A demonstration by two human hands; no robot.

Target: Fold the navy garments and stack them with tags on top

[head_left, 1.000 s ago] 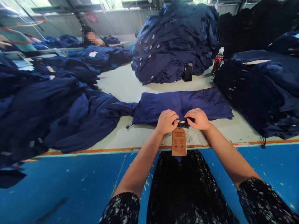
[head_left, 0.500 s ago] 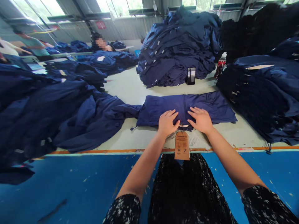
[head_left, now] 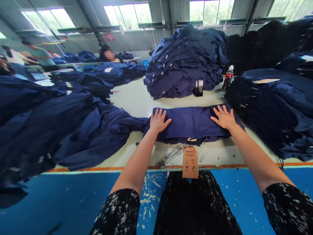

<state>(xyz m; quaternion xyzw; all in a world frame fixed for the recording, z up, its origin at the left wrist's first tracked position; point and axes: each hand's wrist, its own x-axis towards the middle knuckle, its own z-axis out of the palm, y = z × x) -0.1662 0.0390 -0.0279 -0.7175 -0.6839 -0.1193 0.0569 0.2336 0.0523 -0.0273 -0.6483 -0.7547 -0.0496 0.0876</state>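
Note:
A folded navy garment (head_left: 193, 124) lies flat on the pale table (head_left: 132, 94) in front of me. My left hand (head_left: 158, 120) rests flat on its left end, fingers spread. My right hand (head_left: 223, 117) lies flat on its right end, fingers spread too. A brown cardboard hang tag (head_left: 190, 162) hangs from the garment's near edge over the table's front edge. Neither hand holds anything.
A tall pile of navy garments (head_left: 186, 62) stands at the back, with a black phone (head_left: 199, 87) leaning on it and a red drink bottle (head_left: 227, 77) beside. Loose navy garments (head_left: 61, 127) cover the left; darker stacks (head_left: 274, 104) fill the right. Other people work far left.
My hands let go of the tag at the garment's near edge, flattened on the cloth, then slid apart to its left and right ends. The camera has tilted up a little.

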